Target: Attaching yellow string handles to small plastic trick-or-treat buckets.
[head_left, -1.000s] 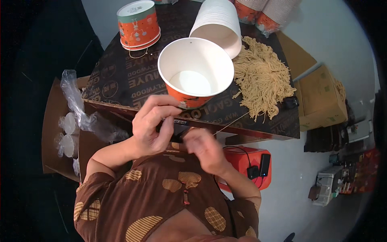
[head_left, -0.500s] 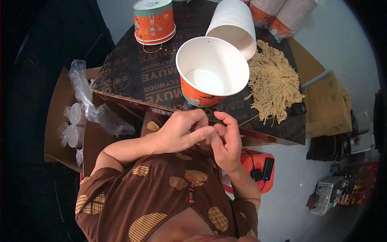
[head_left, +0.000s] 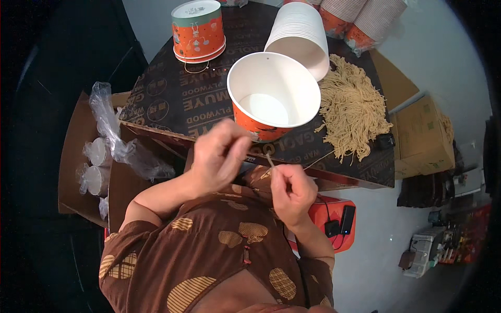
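A short end of tan cord (head_left: 270,160) sticks up from my right hand (head_left: 294,193), whose thumb and fingers are pinched on it. More of the strand leads from behind that hand toward the tan cord pile (head_left: 356,109) on the table. My left hand (head_left: 219,159) is raised at the table edge, just left of the orange paper bucket (head_left: 258,129). Its fingers curl toward the thumb, slightly blurred; whatever they hold, if anything, is hidden. The bucket stands upright, its white inside showing and a small hole near its far rim.
Behind the bucket lies a stack of white-lined paper buckets (head_left: 298,36). An upturned orange and green bucket (head_left: 197,34) with a cord loop stands far left on the dark table (head_left: 162,107). Cartons (head_left: 425,138) flank the table, and a red stool (head_left: 334,221) is below right.
My hands were together at the table edge and have moved apart. The left went up and left toward the bucket; the right is slightly lower, with the cord end now showing.
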